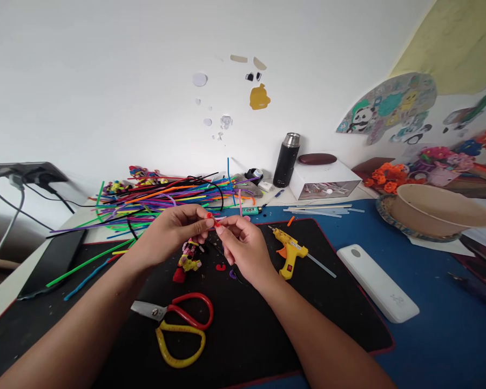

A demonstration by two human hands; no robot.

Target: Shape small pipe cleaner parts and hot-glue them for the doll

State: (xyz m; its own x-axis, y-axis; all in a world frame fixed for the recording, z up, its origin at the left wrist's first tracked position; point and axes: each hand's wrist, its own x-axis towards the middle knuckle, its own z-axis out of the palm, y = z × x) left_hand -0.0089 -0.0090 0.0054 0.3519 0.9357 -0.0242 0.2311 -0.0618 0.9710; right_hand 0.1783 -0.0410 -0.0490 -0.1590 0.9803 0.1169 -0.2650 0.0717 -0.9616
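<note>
Between the fingertips of both hands is a small red pipe cleaner piece (211,216), mostly covered by the fingers. My left hand (182,227) pinches one end, and my right hand (240,240) pinches the other. Just below them on the black mat lies a small pipe cleaner figure (189,262) in yellow, pink and red, partly hidden by my hands. A curled red bit (221,267) and a purple loop (233,274) lie beside it. Nearer to me rest scissors (182,324) with one red and one yellow handle, their blades partly behind my left forearm.
A yellow hot glue gun (289,251) lies right of my hands, a glue stick protruding from it. Behind is a heap of coloured pipe cleaners (178,194). A black thermos (286,160) stands by a white box (326,181). A white power bank (377,283) and bowl (441,208) are rightward.
</note>
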